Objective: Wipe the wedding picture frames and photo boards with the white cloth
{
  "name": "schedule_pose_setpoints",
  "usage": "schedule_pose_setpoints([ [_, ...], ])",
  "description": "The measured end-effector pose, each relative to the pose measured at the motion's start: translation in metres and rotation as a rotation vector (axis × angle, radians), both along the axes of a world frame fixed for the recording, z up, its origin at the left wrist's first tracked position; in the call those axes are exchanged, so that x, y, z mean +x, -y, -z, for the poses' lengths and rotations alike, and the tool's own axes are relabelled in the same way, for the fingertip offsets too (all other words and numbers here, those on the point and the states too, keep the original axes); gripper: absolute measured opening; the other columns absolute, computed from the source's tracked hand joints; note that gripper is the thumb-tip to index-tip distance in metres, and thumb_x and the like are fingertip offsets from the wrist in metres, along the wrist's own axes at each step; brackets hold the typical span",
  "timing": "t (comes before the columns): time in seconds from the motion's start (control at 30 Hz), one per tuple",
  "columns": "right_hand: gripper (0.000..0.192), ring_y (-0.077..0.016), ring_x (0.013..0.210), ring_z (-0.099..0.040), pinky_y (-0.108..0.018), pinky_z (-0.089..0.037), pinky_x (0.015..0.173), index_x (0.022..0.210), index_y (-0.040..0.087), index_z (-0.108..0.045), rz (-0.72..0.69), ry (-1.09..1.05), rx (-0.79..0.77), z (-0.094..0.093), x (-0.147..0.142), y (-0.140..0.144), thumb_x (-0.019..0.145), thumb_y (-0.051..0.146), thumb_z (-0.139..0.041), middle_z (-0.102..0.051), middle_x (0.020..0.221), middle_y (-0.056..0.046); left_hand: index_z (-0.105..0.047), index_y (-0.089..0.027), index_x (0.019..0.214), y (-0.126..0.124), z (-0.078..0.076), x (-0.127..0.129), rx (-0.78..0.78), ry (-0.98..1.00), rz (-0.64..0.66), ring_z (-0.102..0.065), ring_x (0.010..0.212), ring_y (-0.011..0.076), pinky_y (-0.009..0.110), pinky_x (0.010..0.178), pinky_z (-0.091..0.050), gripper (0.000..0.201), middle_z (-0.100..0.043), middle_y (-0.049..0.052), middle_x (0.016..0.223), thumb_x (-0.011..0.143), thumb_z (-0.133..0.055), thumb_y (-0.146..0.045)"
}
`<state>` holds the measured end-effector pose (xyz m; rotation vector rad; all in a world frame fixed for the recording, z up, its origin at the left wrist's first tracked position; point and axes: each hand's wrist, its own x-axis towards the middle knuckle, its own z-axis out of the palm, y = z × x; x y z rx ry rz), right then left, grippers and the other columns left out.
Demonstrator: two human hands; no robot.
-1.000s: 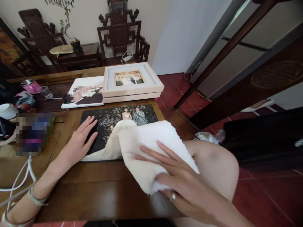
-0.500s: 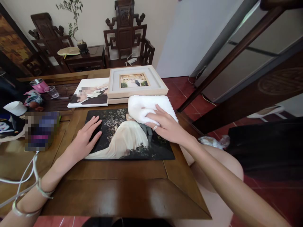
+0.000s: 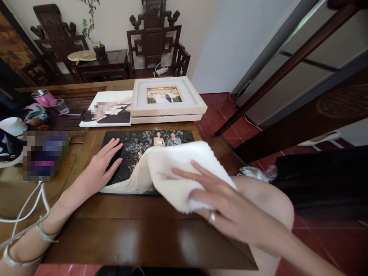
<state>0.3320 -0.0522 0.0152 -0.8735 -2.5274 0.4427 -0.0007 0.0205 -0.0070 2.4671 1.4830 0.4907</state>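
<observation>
A dark photo panel [image 3: 126,153] with a couple and a long pale gown lies flat on the wooden table [image 3: 120,230]. My left hand [image 3: 105,166] rests on its left edge, fingers stretched out and holding nothing. Over the panel's right and lower part is a white towel [image 3: 184,168], folded and fluffy. My right hand [image 3: 218,195], with a ring on one finger, grips this towel, some fingers laid across its top and others curled around its near edge. The towel hides the panel's lower right corner.
Behind the panel are pale wooden picture frames [image 3: 169,111], stacked, and a white-edged photo canvas [image 3: 109,109]. At left stand a pink mug [image 3: 43,99], a clear plastic cup [image 3: 61,106], a white cup [image 3: 13,125] and a blurred-out object [image 3: 46,155] with white cables [image 3: 43,195].
My right hand has pulled the towel from the panel's upper right towards me, uncovering the couple in the photo. My left hand stays on the left edge. The view has shifted slightly.
</observation>
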Motion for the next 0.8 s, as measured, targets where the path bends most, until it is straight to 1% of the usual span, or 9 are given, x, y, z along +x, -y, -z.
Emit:
schedule_pose_setpoints([
  [0.07,0.017,-0.0258,0.134,-0.048,-0.052,-0.031,0.117,0.088,0.026,-0.059,0.033,0.003,-0.010,-0.002,0.001,-0.029,0.091,0.015,-0.046,-0.062,0.135,-0.006,-0.044,-0.018,0.144,0.000,0.000,-0.001,-0.006,0.000,0.000,-0.028,0.147,0.0265,0.052,0.118,-0.028,0.053,-0.035,0.011,0.158,0.100,-0.036,-0.046],
  [0.13,0.017,-0.0277,0.128,-0.055,-0.054,-0.032,0.116,0.089,0.026,-0.058,0.062,0.005,-0.010,-0.002,-0.001,-0.059,0.096,0.022,-0.043,-0.071,0.113,-0.003,-0.044,-0.017,0.144,0.000,-0.001,-0.001,-0.007,0.004,0.002,-0.028,0.147,0.0270,0.052,0.118,-0.028,0.053,-0.036,0.012,0.157,0.100,-0.036,-0.046],
  [0.2,0.017,-0.0290,0.117,-0.063,-0.057,-0.034,0.114,0.088,0.026,-0.056,0.121,-0.004,-0.007,0.000,-0.003,-0.084,0.098,0.027,-0.042,-0.072,0.097,-0.001,-0.045,-0.017,0.143,0.000,-0.001,-0.001,-0.007,0.005,0.005,-0.029,0.147,0.0272,0.051,0.119,-0.028,0.053,-0.037,0.012,0.157,0.100,-0.036,-0.047],
  [0.3,0.016,-0.0295,0.108,-0.067,-0.062,-0.031,0.113,0.090,0.024,-0.055,0.210,-0.025,0.012,0.007,-0.006,-0.101,0.098,0.027,-0.041,-0.071,0.090,-0.001,-0.045,-0.018,0.143,0.001,-0.001,-0.001,0.000,0.002,0.004,-0.029,0.147,0.0273,0.051,0.118,-0.028,0.053,-0.037,0.011,0.157,0.100,-0.037,-0.046],
  [0.4,0.014,-0.0320,0.127,-0.055,-0.065,-0.026,0.114,0.091,0.023,-0.055,0.218,-0.016,0.034,0.011,-0.008,-0.082,0.095,0.019,-0.042,-0.071,0.103,-0.007,-0.044,-0.017,0.143,0.001,-0.001,0.000,0.004,0.005,-0.003,-0.029,0.147,0.0268,0.050,0.119,-0.028,0.052,-0.037,0.012,0.157,0.100,-0.036,-0.045],
  [0.5,0.019,-0.0316,0.139,-0.039,-0.066,-0.028,0.113,0.089,0.022,-0.056,0.163,0.018,0.081,0.012,-0.009,-0.035,0.088,0.008,-0.044,-0.066,0.125,-0.015,-0.045,-0.014,0.143,0.002,0.000,0.001,0.006,0.010,-0.009,-0.028,0.147,0.0257,0.049,0.119,-0.028,0.053,-0.037,0.013,0.156,0.100,-0.036,-0.044],
  [0.63,0.029,-0.0314,0.142,-0.033,-0.067,-0.025,0.114,0.082,0.022,-0.057,0.020,0.019,0.097,0.010,-0.011,0.024,0.072,-0.001,-0.044,-0.052,0.145,-0.012,-0.045,-0.015,0.143,0.002,0.001,0.002,0.012,0.009,-0.013,-0.029,0.147,0.0256,0.050,0.119,-0.028,0.052,-0.037,0.012,0.156,0.100,-0.035,-0.044],
  [0.7,0.027,-0.0312,0.143,-0.032,-0.066,-0.021,0.115,0.079,0.022,-0.058,-0.033,0.011,0.098,0.009,-0.013,0.034,0.070,-0.001,-0.045,-0.052,0.145,-0.011,-0.045,-0.016,0.143,0.001,0.002,0.003,0.019,0.005,-0.017,-0.030,0.147,0.0258,0.051,0.118,-0.028,0.052,-0.038,0.012,0.156,0.100,-0.036,-0.044],
  [0.8,0.025,-0.0289,0.142,-0.033,-0.063,-0.021,0.117,0.084,0.022,-0.061,-0.057,0.013,0.104,0.009,-0.015,0.022,0.077,0.003,-0.047,-0.053,0.144,-0.010,-0.044,-0.016,0.143,0.000,0.002,0.002,0.037,0.008,-0.021,-0.032,0.146,0.0257,0.051,0.118,-0.029,0.052,-0.040,0.011,0.155,0.100,-0.037,-0.044],
])
